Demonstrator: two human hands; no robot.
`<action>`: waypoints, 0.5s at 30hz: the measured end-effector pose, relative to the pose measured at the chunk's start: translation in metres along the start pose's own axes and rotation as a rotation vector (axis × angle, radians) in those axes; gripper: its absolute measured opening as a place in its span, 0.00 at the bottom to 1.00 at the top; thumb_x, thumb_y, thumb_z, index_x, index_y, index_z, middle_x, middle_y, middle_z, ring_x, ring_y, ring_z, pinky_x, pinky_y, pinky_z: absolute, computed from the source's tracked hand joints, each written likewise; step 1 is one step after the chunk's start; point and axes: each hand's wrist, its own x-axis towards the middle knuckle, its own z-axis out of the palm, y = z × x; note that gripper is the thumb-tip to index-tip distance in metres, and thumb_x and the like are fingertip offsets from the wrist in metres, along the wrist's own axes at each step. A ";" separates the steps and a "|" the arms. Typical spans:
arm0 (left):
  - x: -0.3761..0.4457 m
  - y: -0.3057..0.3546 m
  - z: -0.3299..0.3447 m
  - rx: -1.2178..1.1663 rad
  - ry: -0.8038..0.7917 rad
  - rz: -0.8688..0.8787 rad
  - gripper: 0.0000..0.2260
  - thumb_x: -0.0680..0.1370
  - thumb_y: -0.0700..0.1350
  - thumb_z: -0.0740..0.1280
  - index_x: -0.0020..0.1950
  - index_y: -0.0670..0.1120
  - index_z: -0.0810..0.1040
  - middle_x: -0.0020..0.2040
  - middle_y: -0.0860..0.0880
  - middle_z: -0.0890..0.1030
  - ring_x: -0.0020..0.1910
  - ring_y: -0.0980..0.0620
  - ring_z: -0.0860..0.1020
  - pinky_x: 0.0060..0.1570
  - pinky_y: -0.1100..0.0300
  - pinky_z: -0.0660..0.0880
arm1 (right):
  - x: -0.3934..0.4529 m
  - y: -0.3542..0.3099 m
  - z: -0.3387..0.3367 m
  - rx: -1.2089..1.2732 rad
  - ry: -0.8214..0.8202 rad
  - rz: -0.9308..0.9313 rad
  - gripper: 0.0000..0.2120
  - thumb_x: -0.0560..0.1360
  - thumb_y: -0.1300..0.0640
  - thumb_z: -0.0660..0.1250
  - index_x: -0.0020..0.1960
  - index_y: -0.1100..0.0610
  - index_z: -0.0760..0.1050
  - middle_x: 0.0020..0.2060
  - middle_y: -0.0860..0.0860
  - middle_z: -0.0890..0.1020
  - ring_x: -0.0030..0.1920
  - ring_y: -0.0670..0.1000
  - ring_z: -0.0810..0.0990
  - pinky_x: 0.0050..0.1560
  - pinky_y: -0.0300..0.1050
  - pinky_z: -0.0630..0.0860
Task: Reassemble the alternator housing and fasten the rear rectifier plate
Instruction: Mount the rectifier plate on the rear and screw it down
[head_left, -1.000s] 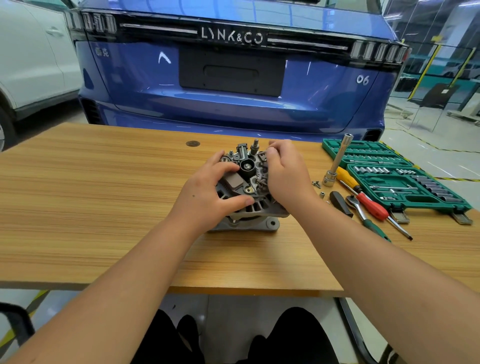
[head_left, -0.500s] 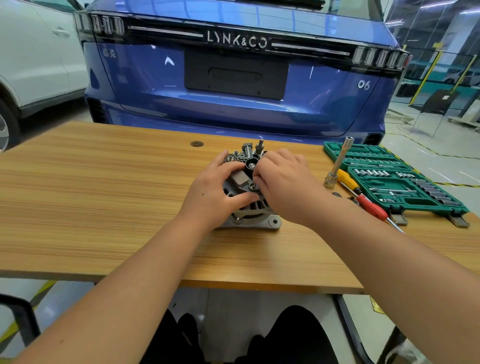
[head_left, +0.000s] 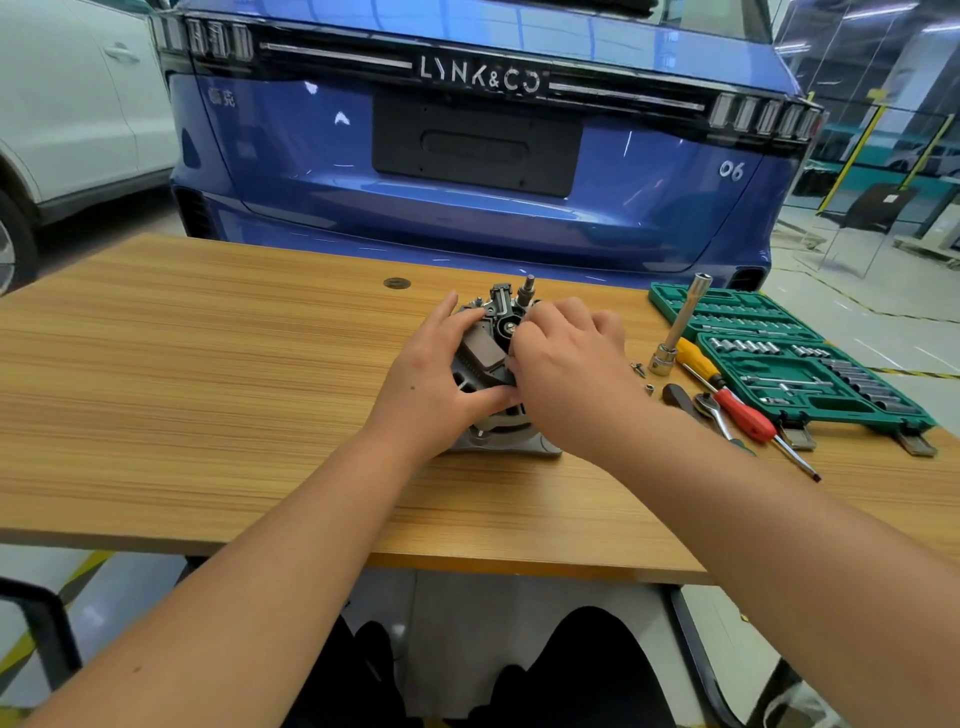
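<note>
The alternator (head_left: 493, 374) is gripped at its side by the left hand (head_left: 431, 384). The right hand (head_left: 566, 374) is curled over the rear plate; whether anything is pinched cannot be told. The plate should be seated flush before fastening.

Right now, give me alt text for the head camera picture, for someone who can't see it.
A person's left hand grips an alternator on a wooden table while the right hand works at its top face. To the right lie a green socket set case, a red and yellow screwdriver and an extension bar; a blue car stands behind.
</note>
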 end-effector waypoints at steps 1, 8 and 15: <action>0.000 -0.001 0.000 0.004 0.003 0.000 0.40 0.68 0.60 0.76 0.77 0.58 0.65 0.82 0.54 0.56 0.78 0.52 0.59 0.70 0.56 0.59 | 0.000 -0.002 0.004 0.040 0.018 0.050 0.11 0.78 0.54 0.67 0.59 0.55 0.74 0.61 0.52 0.73 0.65 0.56 0.65 0.61 0.55 0.60; -0.002 -0.004 0.001 0.021 0.014 0.013 0.36 0.73 0.56 0.75 0.78 0.52 0.65 0.82 0.53 0.57 0.78 0.53 0.59 0.72 0.57 0.59 | -0.001 -0.013 0.017 0.249 0.119 0.190 0.06 0.78 0.59 0.66 0.55 0.54 0.76 0.59 0.52 0.75 0.64 0.55 0.66 0.62 0.54 0.57; -0.002 -0.001 0.000 0.026 0.018 0.001 0.36 0.72 0.57 0.75 0.78 0.54 0.66 0.81 0.55 0.58 0.78 0.54 0.59 0.73 0.54 0.60 | -0.005 -0.003 0.013 0.177 0.055 0.029 0.07 0.78 0.59 0.67 0.55 0.59 0.77 0.58 0.55 0.77 0.62 0.59 0.71 0.60 0.56 0.66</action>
